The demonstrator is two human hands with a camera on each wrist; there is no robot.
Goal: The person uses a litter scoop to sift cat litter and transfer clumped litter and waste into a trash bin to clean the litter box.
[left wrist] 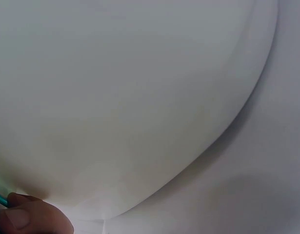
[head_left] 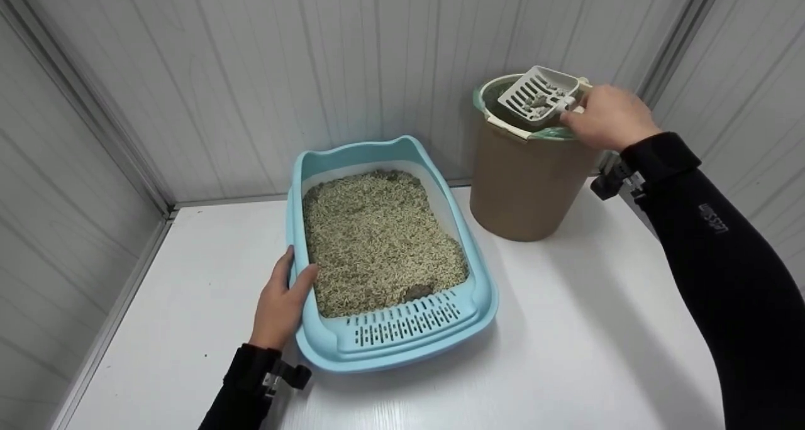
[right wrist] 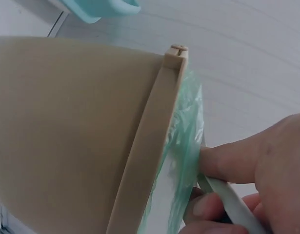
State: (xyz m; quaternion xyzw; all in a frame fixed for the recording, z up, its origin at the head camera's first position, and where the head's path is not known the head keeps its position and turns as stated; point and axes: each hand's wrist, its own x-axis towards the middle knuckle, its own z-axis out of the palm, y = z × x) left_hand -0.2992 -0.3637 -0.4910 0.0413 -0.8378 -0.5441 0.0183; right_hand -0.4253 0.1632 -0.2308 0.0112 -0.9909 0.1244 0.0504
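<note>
A light blue litter box (head_left: 393, 348) full of tan pellet litter (head_left: 377, 241) stands on the white table. My left hand (head_left: 280, 304) grips its left wall, thumb over the rim and fingers outside. In the left wrist view only a thumb (left wrist: 32, 219) shows, beside the pale side of the box. With my right hand (head_left: 607, 117) I hold a white slotted litter scoop (head_left: 542, 93) by its handle, tilted over the mouth of a brown trash bin (head_left: 528, 185). Several greyish clumps lie in the scoop. In the right wrist view, thumb and fingers pinch the handle (right wrist: 232, 204).
A green plastic bag (right wrist: 186, 122) lines the bin and hangs over its rim. The bin stands behind and right of the litter box, near the ribbed wall (head_left: 251, 71). One dark clump (head_left: 418, 290) lies at the litter's front edge.
</note>
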